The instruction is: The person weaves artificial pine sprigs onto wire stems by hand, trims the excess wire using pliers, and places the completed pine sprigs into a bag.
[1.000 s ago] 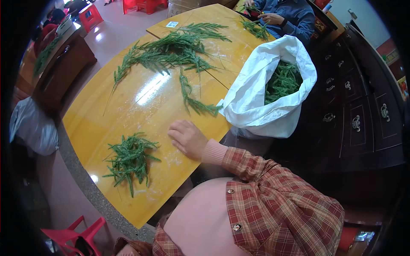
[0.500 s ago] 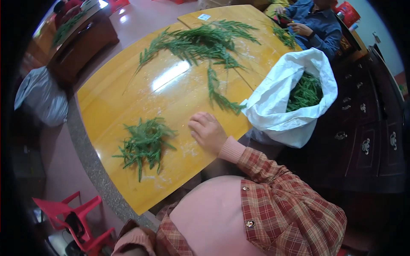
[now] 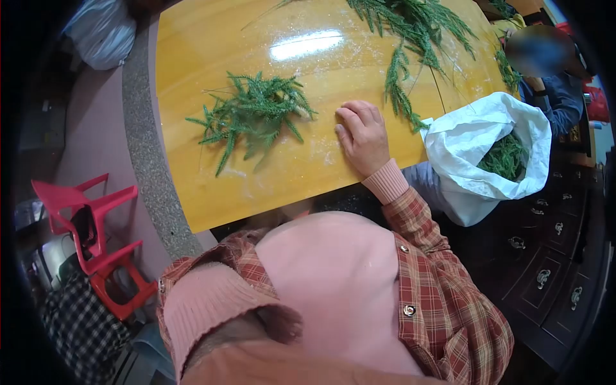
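Note:
My right hand (image 3: 364,136) rests on the yellow table (image 3: 333,167) near its front edge, fingers curled together, with nothing showing in them. To its left lies a loose heap of green sprigs (image 3: 253,112). Longer green branches (image 3: 410,29) spread across the far side, one trailing down to the right of my hand. A white sack (image 3: 459,138) stands open at the table's right corner, with green sprigs (image 3: 504,157) inside. My left hand (image 3: 276,364) is large and close to the camera at the bottom, below its pink cuff; its fingers are cut off by the frame.
Another person's blue sleeve (image 3: 564,106) shows at the table's far right. Dark drawers (image 3: 539,256) stand at the right. Red plastic chairs (image 3: 96,218) are on the floor at the left, and a whitish bag (image 3: 102,35) is at the upper left.
The view has tilted down and left, so the table appears higher. My left arm has come up close to the camera. My right hand stays on the table beside the sprigs.

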`<state>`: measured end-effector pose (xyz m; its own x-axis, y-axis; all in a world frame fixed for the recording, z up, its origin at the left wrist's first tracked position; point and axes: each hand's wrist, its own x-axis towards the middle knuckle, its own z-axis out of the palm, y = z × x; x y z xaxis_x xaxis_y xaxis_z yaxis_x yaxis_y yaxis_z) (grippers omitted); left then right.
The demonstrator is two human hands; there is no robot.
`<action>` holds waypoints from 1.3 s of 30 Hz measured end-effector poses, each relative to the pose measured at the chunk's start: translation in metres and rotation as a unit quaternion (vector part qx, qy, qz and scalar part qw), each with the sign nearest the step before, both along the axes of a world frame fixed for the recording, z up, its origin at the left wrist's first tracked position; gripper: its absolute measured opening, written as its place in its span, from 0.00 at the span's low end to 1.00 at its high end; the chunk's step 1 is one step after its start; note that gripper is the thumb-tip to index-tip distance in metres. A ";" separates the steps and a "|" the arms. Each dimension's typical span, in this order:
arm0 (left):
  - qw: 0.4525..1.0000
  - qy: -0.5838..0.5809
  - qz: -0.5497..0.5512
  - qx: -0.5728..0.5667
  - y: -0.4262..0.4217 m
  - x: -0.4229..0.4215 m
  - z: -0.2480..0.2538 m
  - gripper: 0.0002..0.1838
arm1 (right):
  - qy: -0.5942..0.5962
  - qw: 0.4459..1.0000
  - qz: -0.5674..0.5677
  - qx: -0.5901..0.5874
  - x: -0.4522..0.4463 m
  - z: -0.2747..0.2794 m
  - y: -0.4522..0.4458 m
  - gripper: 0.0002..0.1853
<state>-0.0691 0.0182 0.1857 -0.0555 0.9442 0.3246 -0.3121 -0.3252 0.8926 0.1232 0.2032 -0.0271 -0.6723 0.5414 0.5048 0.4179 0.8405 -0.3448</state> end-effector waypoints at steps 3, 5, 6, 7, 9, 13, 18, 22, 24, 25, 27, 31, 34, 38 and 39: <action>0.995 0.091 0.030 -0.008 -0.016 -0.031 0.000 0.12 | -0.003 1.000 -0.003 -0.004 0.004 -0.003 -0.002 0.13; 0.989 0.138 0.052 -0.016 -0.024 -0.045 -0.002 0.13 | 0.003 1.000 0.004 -0.012 0.000 -0.005 -0.001 0.14; 0.986 0.155 0.065 -0.011 -0.029 -0.053 -0.002 0.13 | 0.003 1.000 0.014 0.001 -0.009 -0.004 0.011 0.14; 0.983 0.170 0.071 -0.015 -0.031 -0.058 -0.001 0.13 | -0.001 1.000 0.015 0.004 -0.008 -0.004 0.011 0.14; 0.981 0.178 0.077 -0.022 -0.031 -0.061 -0.006 0.13 | -0.015 1.000 0.005 -0.011 0.003 -0.006 -0.004 0.14; 0.981 0.179 0.074 0.001 -0.033 -0.047 -0.011 0.14 | -0.007 1.000 0.005 -0.012 -0.004 -0.002 -0.001 0.13; 0.988 0.142 0.030 0.054 -0.025 -0.044 0.005 0.14 | -0.012 0.999 -0.002 -0.034 -0.001 0.000 -0.007 0.13; 0.985 0.097 -0.014 0.142 -0.025 -0.017 0.021 0.15 | 0.004 1.000 0.003 -0.027 0.000 -0.001 0.000 0.13; 0.980 0.085 -0.041 0.175 -0.025 -0.011 0.029 0.15 | 0.006 1.000 0.005 -0.021 0.001 -0.003 -0.002 0.13; 0.977 0.083 -0.052 0.191 -0.025 -0.012 0.032 0.15 | 0.006 1.000 0.006 -0.015 0.002 -0.001 0.001 0.13; 0.973 0.086 -0.063 0.206 -0.029 -0.017 0.035 0.16 | 0.005 1.000 0.005 -0.022 0.003 0.003 0.002 0.13; 0.973 0.114 -0.052 0.196 -0.033 -0.039 0.031 0.16 | 0.017 0.999 0.006 -0.034 0.005 0.003 0.000 0.12; 0.971 0.130 0.068 0.187 -0.051 -0.049 0.034 0.17 | 0.027 0.999 0.012 -0.031 0.005 0.004 0.000 0.11; 0.954 0.168 0.196 0.155 -0.064 -0.044 0.008 0.17 | 0.056 0.998 0.009 -0.003 0.006 -0.001 -0.002 0.11; 0.953 0.178 0.205 0.136 -0.060 -0.038 -0.006 0.17 | 0.054 0.998 0.013 -0.009 0.007 0.001 0.000 0.11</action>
